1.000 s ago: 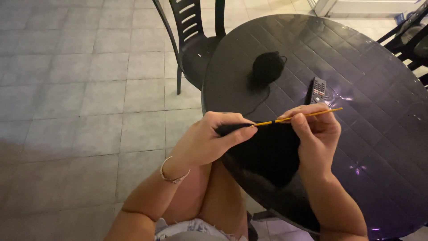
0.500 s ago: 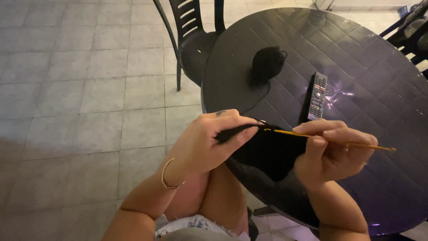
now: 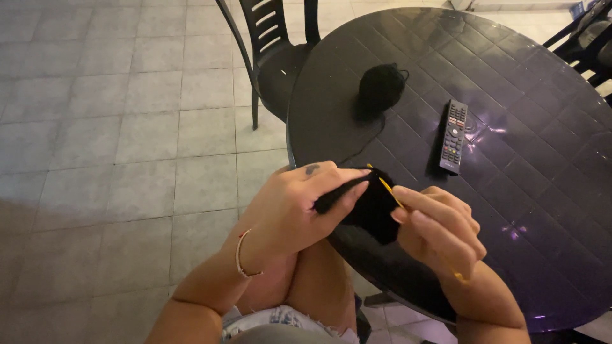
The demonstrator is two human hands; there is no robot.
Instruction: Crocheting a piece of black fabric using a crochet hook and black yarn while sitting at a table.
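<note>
My left hand [image 3: 299, 207] pinches the top edge of a small black knitted piece [image 3: 370, 207] held over the near rim of a round black table [image 3: 510, 191]. My right hand [image 3: 440, 229] grips a thin yellow knitting needle [image 3: 389, 190] whose tip pokes into the black piece beside my left fingers; the needle's other end shows below my right palm. A black strand runs from the piece up to a ball of black yarn [image 3: 380, 86] lying on the table.
A black remote control [image 3: 453, 136] lies on the table right of the yarn. A black plastic chair [image 3: 274, 57] stands at the table's far left side, another chair [image 3: 590, 38] at the top right. Grey floor tiles [image 3: 127, 127] spread to the left. My bare knees sit below the hands.
My right hand has drawn in toward the left and turned the needle from lying sideways to pointing up-left into the piece. The view has shifted slightly.
</note>
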